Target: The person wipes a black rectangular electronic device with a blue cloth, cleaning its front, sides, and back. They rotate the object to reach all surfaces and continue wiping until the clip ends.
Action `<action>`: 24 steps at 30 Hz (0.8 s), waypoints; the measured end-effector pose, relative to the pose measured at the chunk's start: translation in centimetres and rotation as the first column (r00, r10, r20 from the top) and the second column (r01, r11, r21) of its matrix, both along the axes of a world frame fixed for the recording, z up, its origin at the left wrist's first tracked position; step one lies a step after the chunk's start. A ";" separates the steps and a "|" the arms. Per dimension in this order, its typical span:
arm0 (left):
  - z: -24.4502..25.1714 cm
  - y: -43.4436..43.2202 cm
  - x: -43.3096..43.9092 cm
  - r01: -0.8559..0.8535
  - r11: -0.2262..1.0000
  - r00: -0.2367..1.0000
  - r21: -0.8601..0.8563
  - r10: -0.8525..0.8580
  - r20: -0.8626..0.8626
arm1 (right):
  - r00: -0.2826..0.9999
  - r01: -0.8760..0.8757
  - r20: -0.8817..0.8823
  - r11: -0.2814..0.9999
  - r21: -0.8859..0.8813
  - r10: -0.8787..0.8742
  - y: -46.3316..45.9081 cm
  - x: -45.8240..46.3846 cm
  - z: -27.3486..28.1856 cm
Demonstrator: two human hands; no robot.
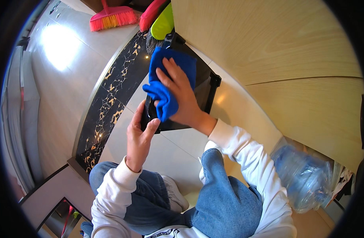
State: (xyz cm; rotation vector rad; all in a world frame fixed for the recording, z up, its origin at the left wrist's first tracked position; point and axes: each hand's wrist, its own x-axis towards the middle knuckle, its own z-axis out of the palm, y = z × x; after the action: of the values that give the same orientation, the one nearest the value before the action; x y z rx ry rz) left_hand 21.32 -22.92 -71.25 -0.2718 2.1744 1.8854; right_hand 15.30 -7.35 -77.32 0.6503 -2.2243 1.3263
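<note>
A black, glossy box-like object [204, 89] with raised corner pieces stands tilted on the floor before me. My left hand [137, 136] grips its near left edge, thumb on the near side and fingers round the outside. Pressed flat against its upper face is a blue cloth [161, 61], which looks like microfibre. My right hand [183, 99] lies over the cloth with fingers spread, and a bunched fold of it is gathered under the palm and thumb. Cloth and hand hide much of the object's left half.
Wooden cabinet panels [274, 38] rise close on the right. Beyond the object are a pink broom [113, 19], a lime-green dustpan [163, 23] and a grey mop head [153, 44]. A black patterned floor strip [110, 98] curves along the left. Clear plastic bags [304, 178] sit at right.
</note>
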 end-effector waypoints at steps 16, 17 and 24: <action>0.8 0.3 -0.5 0.129 0.989 0.989 0.076 -0.133 0.059 | 0.961 0.240 0.159 0.967 -0.083 -0.225 1.0 -1.0 -0.8; 0.9 0.3 -0.5 0.146 0.985 0.988 0.095 -0.150 0.037 | 0.961 0.244 0.148 0.968 -0.062 -0.233 1.2 -1.5 -0.6; 1.6 0.5 -0.7 0.205 0.977 0.979 -0.058 -0.205 0.001 | 0.936 0.325 0.144 0.946 -0.001 -0.321 2.6 -3.5 0.4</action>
State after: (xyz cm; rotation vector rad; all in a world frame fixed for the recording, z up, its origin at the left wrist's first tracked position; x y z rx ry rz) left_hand 20.63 -22.40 -69.63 -0.0497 2.1701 1.7153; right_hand 11.82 -4.75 -76.93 0.1707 -2.2990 1.2602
